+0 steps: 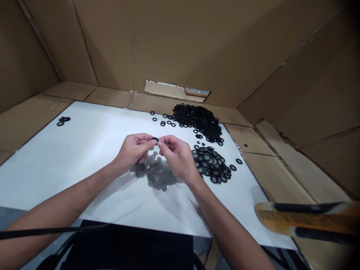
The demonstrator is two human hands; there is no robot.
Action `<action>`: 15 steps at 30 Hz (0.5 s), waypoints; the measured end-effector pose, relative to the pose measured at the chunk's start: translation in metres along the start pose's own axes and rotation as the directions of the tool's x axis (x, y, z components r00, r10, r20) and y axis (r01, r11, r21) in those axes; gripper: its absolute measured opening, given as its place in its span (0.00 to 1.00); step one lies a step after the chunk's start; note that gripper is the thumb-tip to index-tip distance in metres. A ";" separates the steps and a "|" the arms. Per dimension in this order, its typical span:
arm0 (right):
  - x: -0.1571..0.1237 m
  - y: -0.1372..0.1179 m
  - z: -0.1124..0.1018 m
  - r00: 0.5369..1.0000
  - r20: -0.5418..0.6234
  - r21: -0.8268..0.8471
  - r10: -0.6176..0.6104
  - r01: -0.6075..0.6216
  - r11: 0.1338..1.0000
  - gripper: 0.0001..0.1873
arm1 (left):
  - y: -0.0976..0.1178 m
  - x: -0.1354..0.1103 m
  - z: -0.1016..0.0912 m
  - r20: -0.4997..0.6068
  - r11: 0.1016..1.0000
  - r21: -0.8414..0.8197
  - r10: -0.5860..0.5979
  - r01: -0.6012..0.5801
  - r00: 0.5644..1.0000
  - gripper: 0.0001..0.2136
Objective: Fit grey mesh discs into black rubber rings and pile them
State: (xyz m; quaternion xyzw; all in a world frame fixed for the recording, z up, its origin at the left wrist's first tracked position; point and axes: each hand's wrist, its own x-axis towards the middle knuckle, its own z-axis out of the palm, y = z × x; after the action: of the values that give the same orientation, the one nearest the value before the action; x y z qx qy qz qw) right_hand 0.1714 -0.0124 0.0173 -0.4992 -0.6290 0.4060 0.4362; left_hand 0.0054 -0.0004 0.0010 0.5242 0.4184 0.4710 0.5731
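Note:
Between my two hands, above the white table, is a small black ring (155, 139). My left hand (136, 149) pinches it between thumb and fingers. At the ring's right edge, the thumb and fingertips of my right hand (178, 156) are closed on it; whether they also hold a thin disc is hidden. Below the hands lies a loose heap of grey, see-through round discs (160, 175). To the right of my right hand is a pile of black rings with grey centres (211, 165). Farther back is a larger heap of plain black rings (197, 119).
A few black rings (63, 120) lie at the table's far left. The white tabletop (70, 161) is bordered by cardboard, with tall cardboard walls (180, 45) around it. The back wall has a slot (164, 89). A yellow and black object (303, 219) juts in at right.

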 end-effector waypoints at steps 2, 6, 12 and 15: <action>0.001 0.001 0.000 1.000 0.009 0.002 0.021 -0.021 1.000 0.11 | 0.000 0.001 0.001 -0.005 1.000 0.011 -0.008 0.008 1.000 0.12; 0.002 0.001 -0.001 0.999 0.015 0.002 0.038 -0.038 0.999 0.10 | 0.003 0.001 0.003 -0.013 0.999 0.011 -0.034 0.034 0.999 0.11; 0.001 0.000 -0.001 0.999 0.011 -0.007 0.031 -0.031 1.000 0.10 | 0.004 -0.001 0.004 -0.009 0.999 0.010 -0.038 0.038 0.999 0.12; 0.000 0.000 0.001 0.999 0.013 -0.005 0.030 -0.030 1.000 0.10 | 0.004 -0.001 0.003 -0.005 0.999 0.015 -0.039 0.040 0.999 0.12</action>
State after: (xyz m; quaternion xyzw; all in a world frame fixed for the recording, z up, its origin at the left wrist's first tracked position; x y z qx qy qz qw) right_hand 0.1708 -0.0121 0.0173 -0.5069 -0.6252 0.4143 0.4250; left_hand 0.0081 -0.0019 0.0053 0.5191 0.4336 0.4576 0.5772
